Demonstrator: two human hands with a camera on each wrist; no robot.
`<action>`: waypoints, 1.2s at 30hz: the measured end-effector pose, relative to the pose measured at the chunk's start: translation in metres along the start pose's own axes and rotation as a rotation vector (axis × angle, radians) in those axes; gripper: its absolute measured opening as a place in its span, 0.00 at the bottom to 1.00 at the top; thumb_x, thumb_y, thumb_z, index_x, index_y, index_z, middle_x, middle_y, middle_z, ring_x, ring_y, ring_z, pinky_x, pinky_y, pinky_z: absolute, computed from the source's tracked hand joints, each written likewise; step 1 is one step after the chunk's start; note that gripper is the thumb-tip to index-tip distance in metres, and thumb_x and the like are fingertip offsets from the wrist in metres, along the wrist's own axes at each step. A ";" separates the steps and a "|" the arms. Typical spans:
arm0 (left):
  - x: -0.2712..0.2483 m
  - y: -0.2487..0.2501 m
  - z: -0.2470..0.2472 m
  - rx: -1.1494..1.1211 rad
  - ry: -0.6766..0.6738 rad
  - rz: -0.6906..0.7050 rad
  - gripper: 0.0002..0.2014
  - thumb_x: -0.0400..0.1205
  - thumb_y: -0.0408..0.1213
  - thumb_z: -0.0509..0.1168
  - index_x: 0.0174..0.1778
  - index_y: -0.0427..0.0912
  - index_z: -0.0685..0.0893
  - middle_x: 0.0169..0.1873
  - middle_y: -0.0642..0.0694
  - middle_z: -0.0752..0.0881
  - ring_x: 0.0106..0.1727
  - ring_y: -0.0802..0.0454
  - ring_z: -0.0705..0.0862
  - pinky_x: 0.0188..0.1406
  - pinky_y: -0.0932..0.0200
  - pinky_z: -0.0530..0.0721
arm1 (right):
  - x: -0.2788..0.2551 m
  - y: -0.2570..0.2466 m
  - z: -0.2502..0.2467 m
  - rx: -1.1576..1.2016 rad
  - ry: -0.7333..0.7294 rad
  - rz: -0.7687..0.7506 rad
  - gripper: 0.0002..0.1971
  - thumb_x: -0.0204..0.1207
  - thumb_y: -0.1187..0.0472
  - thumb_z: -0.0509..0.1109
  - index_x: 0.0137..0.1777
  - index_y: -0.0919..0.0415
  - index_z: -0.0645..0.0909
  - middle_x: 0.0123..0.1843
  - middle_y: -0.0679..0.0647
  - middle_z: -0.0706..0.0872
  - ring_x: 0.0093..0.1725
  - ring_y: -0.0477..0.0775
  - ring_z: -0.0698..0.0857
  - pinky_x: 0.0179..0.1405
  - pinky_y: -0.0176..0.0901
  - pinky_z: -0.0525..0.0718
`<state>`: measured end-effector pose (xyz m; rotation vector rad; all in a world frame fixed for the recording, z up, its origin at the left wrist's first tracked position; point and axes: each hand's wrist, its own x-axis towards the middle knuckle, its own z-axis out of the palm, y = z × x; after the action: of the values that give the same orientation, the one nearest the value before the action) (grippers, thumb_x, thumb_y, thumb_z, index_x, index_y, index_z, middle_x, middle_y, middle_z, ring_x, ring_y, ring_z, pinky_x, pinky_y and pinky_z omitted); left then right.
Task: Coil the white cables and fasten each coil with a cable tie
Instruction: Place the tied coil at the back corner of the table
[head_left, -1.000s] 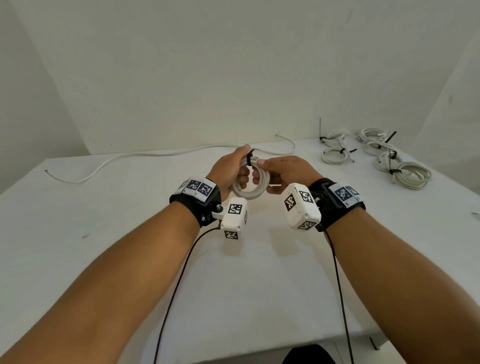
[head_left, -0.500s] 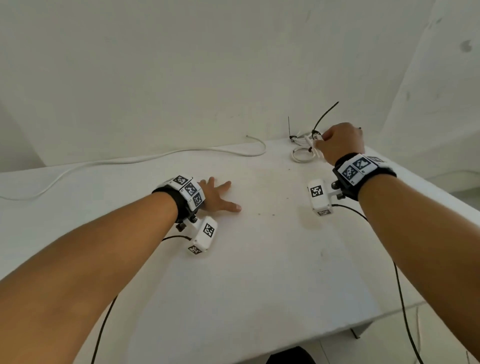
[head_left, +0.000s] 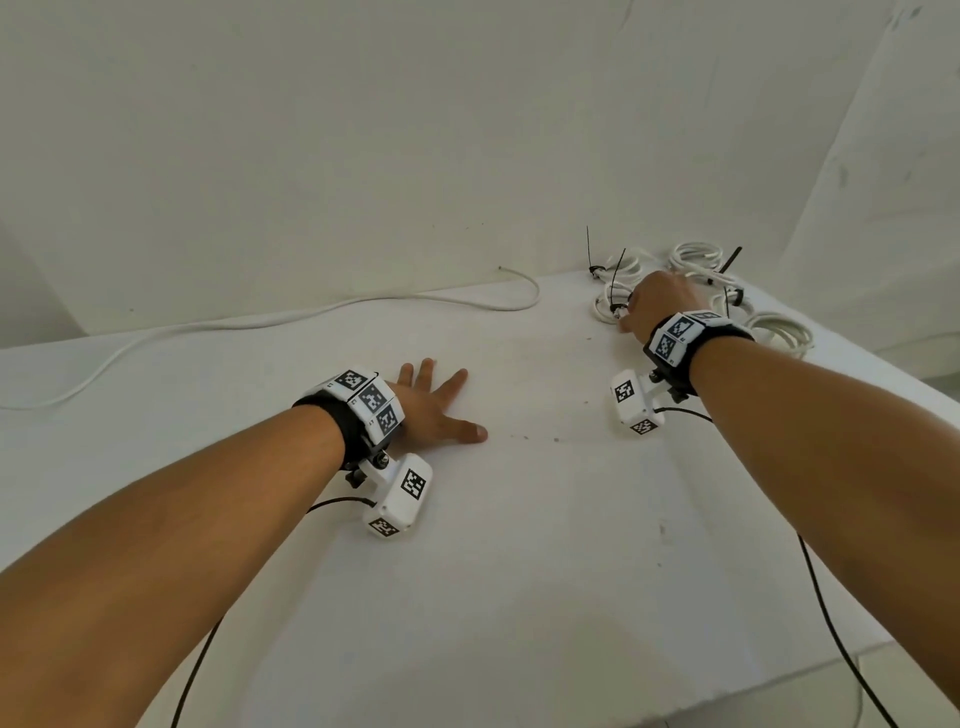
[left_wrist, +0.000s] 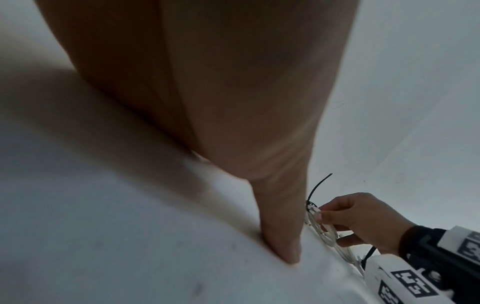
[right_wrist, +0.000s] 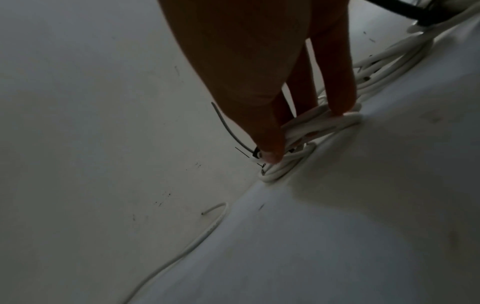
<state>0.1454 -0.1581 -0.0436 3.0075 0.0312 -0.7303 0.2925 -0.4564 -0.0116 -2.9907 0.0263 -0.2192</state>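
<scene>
White walls and a white surface (head_left: 519, 571) fill the head view, w/ the job's things strung along the far edge. Loose cable (head_left: 311, 317), uncoiled, runs lengthwise along that back edge, left to right, its free end curling up near the middle; it's the piece not yet done, by my read. To its right sits the pile of finished coils (head_left: 779, 332), each w/ a black tie sticking up. Tied coil (right_wrist: 311, 125) is at the near-left of that pile, lying on or across another coil, black tie tail (right_wrist: 228, 127) pointing up and away from the fingers. Right hand (head_left: 657, 301) is on it: thumb and fingers curled round the loops, so the grip is clamped on that coil; whether it's fully resting on the surface or a touch lifted I can't tell, wrist view is dim. Left hand (head_left: 431, 410) lies flat, fingers spread, palm down on the surface, holding nothing, grip apart. Key relation: loose cable lies beyond the left hand, toward the back wall, long axis across the body; its curled free end is between the two hands but nearer the left one's reach line. So next pick-up prob. falls to the left hand reaching fwd, once the right lets go of the coil.
</scene>
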 end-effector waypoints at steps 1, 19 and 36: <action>0.000 0.000 0.000 -0.003 0.005 0.000 0.52 0.72 0.80 0.55 0.83 0.66 0.32 0.84 0.46 0.28 0.85 0.40 0.31 0.81 0.31 0.40 | 0.002 -0.003 0.001 0.002 -0.010 -0.013 0.17 0.69 0.49 0.82 0.46 0.62 0.86 0.50 0.59 0.89 0.49 0.60 0.85 0.43 0.45 0.80; -0.005 0.001 0.001 -0.030 0.033 0.012 0.52 0.72 0.78 0.57 0.84 0.66 0.34 0.85 0.46 0.29 0.86 0.41 0.31 0.82 0.32 0.40 | -0.015 -0.016 -0.001 -0.052 -0.100 -0.063 0.14 0.70 0.51 0.73 0.32 0.59 0.79 0.34 0.54 0.79 0.48 0.63 0.81 0.45 0.49 0.82; 0.005 0.000 -0.052 0.002 0.197 0.079 0.28 0.83 0.61 0.61 0.75 0.50 0.78 0.75 0.43 0.77 0.73 0.43 0.76 0.70 0.51 0.73 | -0.102 -0.102 -0.020 -0.050 -0.467 -0.127 0.52 0.69 0.21 0.59 0.80 0.64 0.68 0.79 0.66 0.71 0.78 0.67 0.71 0.75 0.54 0.68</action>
<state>0.1742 -0.1554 0.0004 3.0503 -0.0817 -0.4261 0.1897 -0.3554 0.0082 -3.0135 -0.2100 0.4738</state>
